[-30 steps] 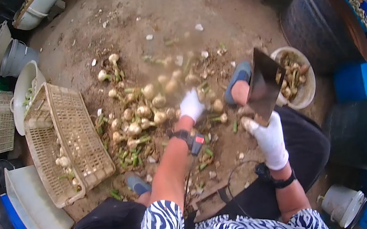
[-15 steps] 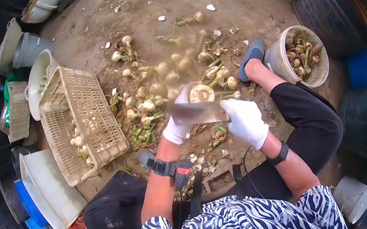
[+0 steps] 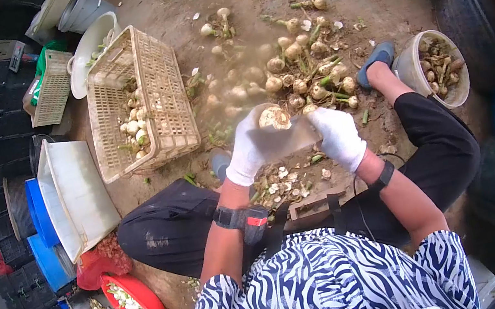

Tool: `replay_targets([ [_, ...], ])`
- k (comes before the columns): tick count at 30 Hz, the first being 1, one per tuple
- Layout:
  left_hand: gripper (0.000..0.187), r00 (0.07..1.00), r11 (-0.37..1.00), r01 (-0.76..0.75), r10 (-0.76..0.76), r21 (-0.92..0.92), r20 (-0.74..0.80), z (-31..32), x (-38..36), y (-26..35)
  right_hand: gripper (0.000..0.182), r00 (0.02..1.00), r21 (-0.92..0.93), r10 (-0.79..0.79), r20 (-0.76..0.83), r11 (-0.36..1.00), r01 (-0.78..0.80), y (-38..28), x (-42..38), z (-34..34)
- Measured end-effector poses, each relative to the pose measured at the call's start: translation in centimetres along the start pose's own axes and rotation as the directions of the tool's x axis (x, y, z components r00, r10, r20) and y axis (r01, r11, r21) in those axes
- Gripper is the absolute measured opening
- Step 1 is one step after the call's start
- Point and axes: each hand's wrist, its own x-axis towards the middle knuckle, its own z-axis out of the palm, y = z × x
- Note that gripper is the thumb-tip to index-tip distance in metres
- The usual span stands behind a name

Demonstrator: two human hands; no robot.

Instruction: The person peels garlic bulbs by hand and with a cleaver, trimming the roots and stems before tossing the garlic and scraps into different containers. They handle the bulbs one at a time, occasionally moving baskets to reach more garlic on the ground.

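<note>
Two gloved hands meet over the ground: the left hand (image 3: 246, 152) has its fingers wrapped around an onion bulb (image 3: 274, 118), the right hand (image 3: 337, 137) is clenched on a cleaver (image 3: 284, 138) whose handle is hidden and whose blade is blurred. Trimmed scraps (image 3: 282, 183) lie below. More bulbs (image 3: 304, 79) are heaped beyond, between a slatted basket (image 3: 166, 96) and a white bucket (image 3: 407, 72).
</note>
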Motion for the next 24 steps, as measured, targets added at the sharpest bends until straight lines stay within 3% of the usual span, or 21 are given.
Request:
replay_targets([
  [1, 0.054, 0.996, 0.995, 0.093, -0.093, 0.035, 0.006, -0.3, -0.3, 0.5, 0.022, 0.999, 0.006, 0.010, -0.052, 1.000, -0.010, 1.0, -0.2, 0.5],
  [2, 0.061, 0.955, 0.890, 0.296, -0.266, -0.348, 0.132, -1.1, -1.3, 0.4, 0.021, 0.986, -0.056, 0.163, 0.013, 0.985, -0.162, 4.0, -0.1, 1.2],
  [3, 0.067, 0.952, 0.861, 0.300, -0.238, -0.411, 0.194, -2.4, -1.9, 3.4, 0.021, 0.944, -0.125, 0.322, 0.067, 0.942, -0.312, 6.7, -0.5, 1.9],
  [5, 0.069, 0.968, 0.915, 0.236, -0.191, -0.327, 0.165, -2.5, -2.8, 3.7, 0.021, 0.920, -0.113, 0.391, 0.034, 0.916, -0.385, 7.2, 0.2, 0.5],
  [6, 0.071, 0.925, 0.893, 0.370, -0.328, -0.255, 0.194, -2.6, -2.3, 3.6, 0.021, 0.932, 0.038, 0.363, -0.008, 0.931, -0.362, 4.6, 1.2, -0.8],
  [7, 0.070, 0.923, 0.891, 0.380, -0.347, -0.248, 0.167, -2.1, -2.0, 2.2, 0.022, 0.951, 0.105, 0.310, 0.008, 0.945, -0.310, 2.0, 1.8, -1.6],
  [9, 0.068, 0.964, 0.951, 0.257, -0.241, -0.170, 0.109, -1.3, -1.0, 1.1, 0.021, 0.996, 0.208, 0.088, 0.017, 0.974, -0.090, -2.0, 1.7, -3.1],
  [10, 0.067, 0.959, 0.881, 0.282, -0.273, -0.380, 0.078, 0.0, -1.8, -1.0, 0.020, 0.991, 0.116, 0.084, 0.102, 0.989, -0.096, -2.6, 1.6, -2.9],
  [11, 0.073, 0.953, 0.884, 0.300, -0.264, -0.359, 0.146, 0.0, -1.4, -1.5, 0.019, 0.979, 0.023, 0.086, 0.186, 0.996, -0.092, -2.5, 1.3, -2.7],
  [13, 0.078, 0.947, 0.883, 0.320, -0.283, -0.342, 0.154, -1.1, -0.7, 1.2, 0.021, 0.960, -0.096, 0.269, 0.073, 0.960, -0.262, 1.8, 0.9, -0.8],
  [14, 0.074, 0.959, 0.842, 0.284, -0.256, -0.459, 0.124, -1.0, -1.1, 1.0, 0.023, 0.928, -0.088, 0.363, 0.081, 0.930, -0.356, 3.7, 0.7, -0.8],
  [15, 0.074, 0.960, 0.842, 0.278, -0.252, -0.462, 0.119, -0.8, -1.0, -0.2, 0.026, 0.889, -0.082, 0.448, 0.098, 0.894, -0.441, 4.4, 0.9, -1.2],
  [16, 0.070, 0.946, 0.594, 0.306, -0.277, -0.744, 0.168, -0.4, -0.8, -1.6, 0.024, 0.860, 0.037, 0.502, 0.089, 0.861, -0.507, 4.5, 0.7, -1.3],
  [17, 0.065, 0.933, 0.258, 0.300, -0.281, -0.918, 0.226, -0.2, -1.0, -2.4, 0.024, 0.863, 0.030, 0.495, 0.097, 0.866, -0.500, 3.9, 0.7, -1.5],
  [19, 0.056, 0.938, 0.219, 0.270, -0.280, -0.938, 0.205, -0.3, -0.8, -1.6, 0.022, 0.859, 0.521, 0.470, 0.202, 0.691, -0.501, 2.3, 1.1, -2.1],
  [20, 0.051, 0.922, 0.141, 0.267, -0.326, -0.953, 0.210, 0.4, -0.4, -2.4, 0.019, 0.886, 0.489, 0.423, 0.190, 0.741, -0.459, 1.0, 1.5, -2.8],
  [21, 0.047, 0.901, 0.061, 0.264, -0.371, -0.963, 0.224, 1.3, -0.3, -3.5, 0.021, 0.886, 0.538, 0.401, 0.232, 0.706, -0.460, 0.1, 1.7, -2.9],
  [23, 0.039, 0.950, 0.351, 0.195, -0.298, -0.916, 0.088, 2.7, -0.2, -5.9, 0.025, 0.882, 0.451, 0.393, 0.258, 0.758, -0.470, 0.1, 2.0, -1.2],
  [24, 0.037, 0.956, 0.377, 0.186, -0.284, -0.907, 0.078, 2.3, -0.2, -5.9, 0.031, 0.877, 0.462, 0.407, 0.257, 0.745, -0.481, 0.6, 1.9, -0.1],
])
